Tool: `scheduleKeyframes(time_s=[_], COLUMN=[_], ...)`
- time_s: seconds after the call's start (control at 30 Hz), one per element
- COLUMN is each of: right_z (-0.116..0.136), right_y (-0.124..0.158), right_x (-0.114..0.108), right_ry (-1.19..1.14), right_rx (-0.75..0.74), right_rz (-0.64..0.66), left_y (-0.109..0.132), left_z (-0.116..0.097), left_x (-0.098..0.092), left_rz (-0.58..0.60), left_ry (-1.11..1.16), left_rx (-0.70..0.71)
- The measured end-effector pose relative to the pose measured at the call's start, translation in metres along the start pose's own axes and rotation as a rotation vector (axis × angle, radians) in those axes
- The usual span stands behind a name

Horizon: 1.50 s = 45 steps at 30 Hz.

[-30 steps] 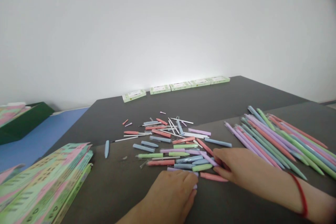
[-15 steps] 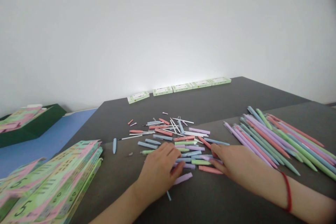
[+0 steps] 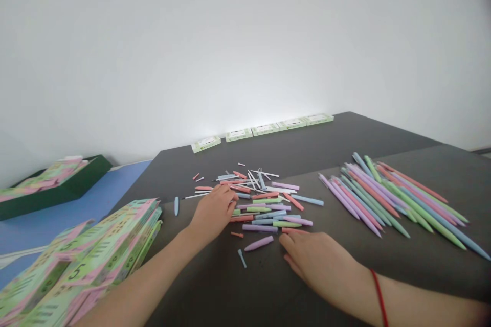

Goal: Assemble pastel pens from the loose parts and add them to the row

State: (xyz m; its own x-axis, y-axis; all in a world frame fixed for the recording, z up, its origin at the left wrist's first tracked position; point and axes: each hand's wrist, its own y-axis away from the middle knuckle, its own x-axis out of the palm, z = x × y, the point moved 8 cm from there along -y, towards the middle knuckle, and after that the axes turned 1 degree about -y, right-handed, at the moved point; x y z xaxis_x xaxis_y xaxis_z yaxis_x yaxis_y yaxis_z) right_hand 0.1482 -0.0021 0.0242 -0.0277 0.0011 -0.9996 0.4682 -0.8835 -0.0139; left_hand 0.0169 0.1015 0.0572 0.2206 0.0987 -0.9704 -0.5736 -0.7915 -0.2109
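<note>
Loose pen parts in pastel colours lie heaped in the middle of the dark table: barrels such as a purple one [image 3: 260, 228], tapered pieces such as a purple tip section [image 3: 259, 243], and thin white refills [image 3: 200, 194]. My left hand [image 3: 215, 209] rests over the heap's left edge, fingers loosely bent and thumb apart; what lies beneath the fingertips is hidden. On the near right side, my right hand [image 3: 316, 253] lies low with fingers stretched out, its fingertips at a red pen part [image 3: 294, 230]. Nothing shows gripped in it.
Whole pens [image 3: 378, 194] lie in a group to the right. Stacked printed packs [image 3: 103, 250] stand at left, beside a dark green tray [image 3: 82, 184] of similar packs. Several flat boxes [image 3: 264, 129] line the far edge. A small blue piece [image 3: 242, 258] lies nearer me.
My left hand has moved left and away from me over the heap. My right hand has drawn back towards me, off the middle parts. The view has shifted slightly.
</note>
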Motion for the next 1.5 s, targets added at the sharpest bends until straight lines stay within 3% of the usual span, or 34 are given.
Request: scheduleKeyframes(time_s=[0.3, 0.47, 0.63, 0.9, 1.13, 1.23, 1.37, 1.43, 1.5], right_z=[-0.001, -0.038, -0.068, -0.059, -0.066, -0.074, -0.064, -0.051, -0.034], right_y=[0.003, -0.002, -0.027, -0.065, -0.069, -0.063, -0.041, -0.027, -0.015], right_x=[0.016, -0.003, -0.019, -0.015, -0.014, -0.025, -0.031, -0.024, -0.007], right_ry=[-0.073, -0.142, -0.065, -0.054, -0.225, -0.403, -0.704, -0.905, -1.302], right_rx=[-0.039, 0.039, 0.133, 0.137, 0.163, 0.185, 0.155, 0.138, 0.154], right_rz=[-0.074, -0.118, -0.085, -0.015, -0.060, -0.100, -0.078, -0.034, 0.055], left_y=[-0.015, -0.010, 0.015, 0.017, 0.020, 0.038, 0.066, 0.074, 0.077], left_z=[-0.004, -0.012, -0.039, -0.055, -0.056, -0.047, -0.048, -0.057, -0.063], left_x=[0.022, 0.010, 0.010, 0.027, 0.007, 0.003, 0.030, 0.043, 0.052], left_rz=[0.036, 0.028, 0.108, 0.186, 0.112, 0.079, 0.075, 0.057, 0.027], left_ry=[0.016, 0.043, 0.106, 0.068, 0.106, 0.418, 1.375, 1.672, 1.831], left_rx=[0.040, 0.031, 0.082, 0.117, 0.052, -0.113, -0.410, -0.484, -0.524])
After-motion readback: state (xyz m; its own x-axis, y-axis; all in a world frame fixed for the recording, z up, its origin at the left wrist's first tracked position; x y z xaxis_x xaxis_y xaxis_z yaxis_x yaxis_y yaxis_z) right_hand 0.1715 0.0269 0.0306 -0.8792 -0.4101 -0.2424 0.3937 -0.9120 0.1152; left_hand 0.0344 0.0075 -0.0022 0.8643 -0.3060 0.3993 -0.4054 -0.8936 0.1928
